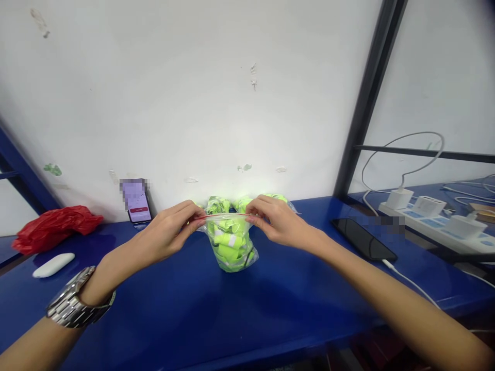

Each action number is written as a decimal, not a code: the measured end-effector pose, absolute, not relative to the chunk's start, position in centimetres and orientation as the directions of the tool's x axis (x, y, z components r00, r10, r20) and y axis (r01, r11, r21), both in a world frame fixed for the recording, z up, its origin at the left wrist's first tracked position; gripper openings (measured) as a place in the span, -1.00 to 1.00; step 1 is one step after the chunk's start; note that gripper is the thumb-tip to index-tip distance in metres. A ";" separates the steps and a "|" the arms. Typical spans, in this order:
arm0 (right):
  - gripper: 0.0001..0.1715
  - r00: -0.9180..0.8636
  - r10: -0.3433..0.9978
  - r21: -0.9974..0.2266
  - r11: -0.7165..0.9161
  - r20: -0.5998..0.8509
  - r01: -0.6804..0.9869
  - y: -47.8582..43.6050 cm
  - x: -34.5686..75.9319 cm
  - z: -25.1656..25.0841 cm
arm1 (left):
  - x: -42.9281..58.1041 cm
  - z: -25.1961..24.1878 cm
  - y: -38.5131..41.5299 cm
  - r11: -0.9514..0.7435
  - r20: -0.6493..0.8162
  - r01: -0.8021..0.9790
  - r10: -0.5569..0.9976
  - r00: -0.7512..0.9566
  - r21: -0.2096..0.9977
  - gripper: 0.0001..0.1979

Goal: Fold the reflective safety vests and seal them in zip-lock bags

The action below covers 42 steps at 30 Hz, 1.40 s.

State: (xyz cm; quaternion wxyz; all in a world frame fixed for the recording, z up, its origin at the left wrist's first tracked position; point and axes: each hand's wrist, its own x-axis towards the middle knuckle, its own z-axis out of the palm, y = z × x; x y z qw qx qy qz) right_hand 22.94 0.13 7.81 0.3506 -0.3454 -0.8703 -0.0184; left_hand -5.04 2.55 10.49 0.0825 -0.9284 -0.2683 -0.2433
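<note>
A clear zip-lock bag (232, 247) with a red line along its top hangs or stands over the blue table, stuffed with folded neon-yellow fabric that has pale grey strips. My left hand (174, 226) pinches the left end of the bag's top edge between thumb and fingers. At the other end, the thumb and fingers of my right hand (273, 219) pinch the same edge. Behind it, against the wall, lie more neon-yellow bundles (218, 204), partly hidden by the bag and my hands. Whether the bag's bottom touches the table I cannot tell.
On the blue table (166, 304), a red plastic bag (58, 226) and a white oval case (53, 265) lie left. A lit phone (137, 202) leans on the wall. At right are a dark phone (363, 239) with a cable and a power strip (433, 226) beyond a black post (365, 103).
</note>
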 end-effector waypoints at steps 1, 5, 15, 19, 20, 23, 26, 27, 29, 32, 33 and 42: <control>-0.90 -0.521 0.593 -0.206 0.758 0.614 0.619 0.2 23.0 7.8 | -5.0 10.5 2.6 -0.842 0.505 0.539 0.453 0.735 -0.030 -0.86; -0.83 -0.535 0.581 -0.131 0.743 0.613 0.657 0.9 23.2 7.2 | -5.1 10.3 2.8 -0.843 0.536 0.532 0.414 0.736 -0.080 -0.88; -0.69 -0.587 0.544 -0.033 0.749 0.600 0.661 1.0 23.6 7.1 | -5.3 9.7 2.7 -0.862 0.560 0.492 0.352 0.750 -0.118 -0.90; -0.72 -0.601 0.569 -0.065 0.754 0.562 0.654 0.8 23.6 7.5 | -5.1 9.9 2.4 -0.858 0.534 0.505 0.386 0.752 -0.090 -0.91; -0.74 -0.604 0.574 -0.074 0.756 0.553 0.651 0.8 23.6 7.6 | -5.0 10.0 2.3 -0.856 0.524 0.512 0.401 0.751 -0.079 -0.91; -0.78 -0.614 0.576 -0.092 0.765 0.540 0.637 0.5 23.5 8.0 | -4.9 10.1 2.1 -0.845 0.497 0.532 0.444 0.746 -0.044 -0.90; -0.81 -0.628 0.547 -0.089 0.789 0.554 0.608 0.3 23.2 8.4 | -4.8 10.2 1.8 -0.839 0.490 0.544 0.466 0.737 -0.020 -0.89; -0.83 -0.631 0.535 -0.089 0.797 0.562 0.597 0.3 23.1 8.6 | -4.8 10.3 1.8 -0.838 0.492 0.545 0.470 0.733 -0.013 -0.89; -0.86 -0.628 0.522 -0.090 0.805 0.578 0.587 0.2 23.0 8.7 | -4.7 10.4 1.7 -0.836 0.498 0.549 0.476 0.725 0.001 -0.89; -0.89 -0.611 0.544 -0.100 0.788 0.575 0.608 0.3 23.1 8.7 | -4.7 10.5 1.9 -0.834 0.510 0.552 0.486 0.710 0.026 -0.87; -0.89 -0.605 0.559 -0.105 0.777 0.567 0.620 0.4 23.2 8.6 | -4.8 10.5 1.9 -0.833 0.514 0.552 0.489 0.705 0.036 -0.86; -0.78 -0.568 0.551 -0.171 0.793 0.611 0.585 0.8 23.4 8.6 | -5.1 10.2 2.3 -0.853 0.513 0.520 0.469 0.719 0.049 -0.84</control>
